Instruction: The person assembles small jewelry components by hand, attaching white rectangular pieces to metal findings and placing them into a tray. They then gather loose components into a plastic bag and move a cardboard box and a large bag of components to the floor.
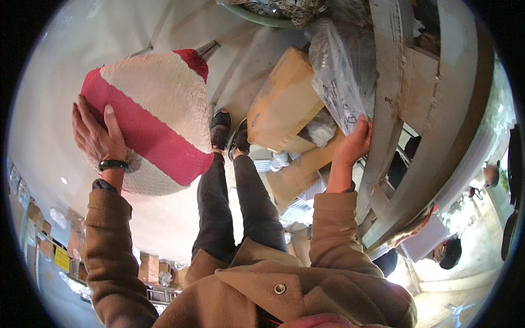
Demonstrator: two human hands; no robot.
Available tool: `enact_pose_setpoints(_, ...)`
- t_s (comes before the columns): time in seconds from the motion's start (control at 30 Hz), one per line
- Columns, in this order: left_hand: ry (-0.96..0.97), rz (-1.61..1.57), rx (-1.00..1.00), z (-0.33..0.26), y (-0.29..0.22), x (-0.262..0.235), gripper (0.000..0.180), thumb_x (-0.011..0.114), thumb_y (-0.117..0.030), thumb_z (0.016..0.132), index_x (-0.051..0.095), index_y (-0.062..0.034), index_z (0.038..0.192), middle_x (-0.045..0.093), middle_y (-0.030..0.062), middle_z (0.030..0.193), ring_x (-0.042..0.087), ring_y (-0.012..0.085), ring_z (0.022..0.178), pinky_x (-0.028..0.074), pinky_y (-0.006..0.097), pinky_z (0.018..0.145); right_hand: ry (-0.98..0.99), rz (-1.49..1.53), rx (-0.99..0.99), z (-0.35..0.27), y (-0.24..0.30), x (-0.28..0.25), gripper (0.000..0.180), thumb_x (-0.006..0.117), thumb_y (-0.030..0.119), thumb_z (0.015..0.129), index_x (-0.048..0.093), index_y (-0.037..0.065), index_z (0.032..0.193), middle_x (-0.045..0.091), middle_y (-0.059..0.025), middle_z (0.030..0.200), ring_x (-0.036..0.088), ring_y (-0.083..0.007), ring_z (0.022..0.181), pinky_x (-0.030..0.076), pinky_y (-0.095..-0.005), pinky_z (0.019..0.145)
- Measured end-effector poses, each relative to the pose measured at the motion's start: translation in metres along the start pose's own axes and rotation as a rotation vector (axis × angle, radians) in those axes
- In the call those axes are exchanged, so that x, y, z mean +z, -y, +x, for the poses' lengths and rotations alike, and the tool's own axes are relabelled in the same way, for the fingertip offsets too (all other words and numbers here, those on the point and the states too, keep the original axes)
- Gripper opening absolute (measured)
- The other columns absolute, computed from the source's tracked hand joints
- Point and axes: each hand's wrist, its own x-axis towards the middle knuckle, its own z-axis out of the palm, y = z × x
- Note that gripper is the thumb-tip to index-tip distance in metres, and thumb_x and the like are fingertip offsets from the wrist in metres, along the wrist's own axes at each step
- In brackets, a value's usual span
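Note:
My left hand (98,134) lies with fingers spread on a stool seat (156,123) covered in pink and cream striped fabric. Metal stool legs (208,50) stick out beyond its far edge. On the right, my right hand (356,141) is closed on the near end of a clear plastic bag (338,74), which has dark marks on it. The bag stretches away from my hand, over the side of a cardboard box (287,98) and along a metal frame. What fills the bag is hard to make out.
A heavy grey metal frame (385,98) rises close by my right hand. At the far side stands a green-rimmed basin (257,18) with a tangled heap in it. Cardboard flaps (298,175) and plastic scraps (320,128) lie around the box. Shelved boxes (150,268) stand behind me.

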Motion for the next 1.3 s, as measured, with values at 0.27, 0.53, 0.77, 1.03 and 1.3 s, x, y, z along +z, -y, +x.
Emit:
enact_pose_setpoints(0.27,0.026,-0.064,-0.016,0.005,0.005,-0.007,0.065,0.057,-0.047,0.09,0.038,-0.0187,0.146,0.042,0.0161,0.145,0.038,0.0315,0.134,0.026,0.046,0.111,0.161,-0.145,0.042,-0.005,0.01,-0.02,0.032,0.055,0.025,0.095,0.062,-0.004,0.106,0.061,-0.0094,0.108,0.054,-0.0198,0.1,0.039,-0.0321,0.094)
enact_pose_setpoints(0.53,0.668,-0.912,-0.708,0.017,0.1,-0.001,0.072,0.065,-0.053,0.085,0.051,-0.0034,0.135,0.061,0.0094,0.121,0.057,0.0211,0.11,0.044,0.034,0.095,0.356,-0.126,0.274,0.014,0.017,-0.014,0.057,0.047,0.038,0.097,0.05,-0.008,0.131,0.051,-0.0126,0.134,0.046,-0.0235,0.121,0.032,-0.0327,0.106)
enact_pose_setpoints(0.77,0.588,-0.905,-0.748,-0.049,0.199,0.028,0.074,0.064,-0.059,0.084,0.058,0.0026,0.124,0.062,0.006,0.113,0.057,0.0149,0.103,0.045,0.032,0.089,0.286,-0.295,0.158,0.015,0.008,-0.022,0.051,0.047,0.037,0.096,0.055,-0.006,0.123,0.057,-0.0143,0.125,0.049,-0.0235,0.115,0.034,-0.0332,0.102)
enact_pose_setpoints(1.03,0.439,-0.835,-1.078,-0.146,0.351,-0.001,0.077,0.058,-0.068,0.083,0.063,0.0029,0.114,0.064,0.0044,0.099,0.059,0.015,0.086,0.048,0.031,0.078,0.277,-0.267,-0.085,-0.03,0.02,-0.036,0.025,0.059,0.016,0.091,0.049,0.002,0.074,0.047,0.001,0.071,0.041,-0.01,0.069,0.038,-0.0267,0.067)
enact_pose_setpoints(1.3,0.013,-0.491,-0.237,-0.141,0.206,-0.052,0.041,0.061,-0.004,0.088,0.054,0.0025,0.128,0.061,0.0155,0.124,0.06,0.0238,0.111,0.045,0.034,0.099,0.348,-0.204,-0.131,-0.064,0.042,-0.044,0.027,0.061,0.008,0.086,0.042,0.004,0.067,0.039,0.001,0.059,0.036,-0.0083,0.059,0.036,-0.0285,0.053)
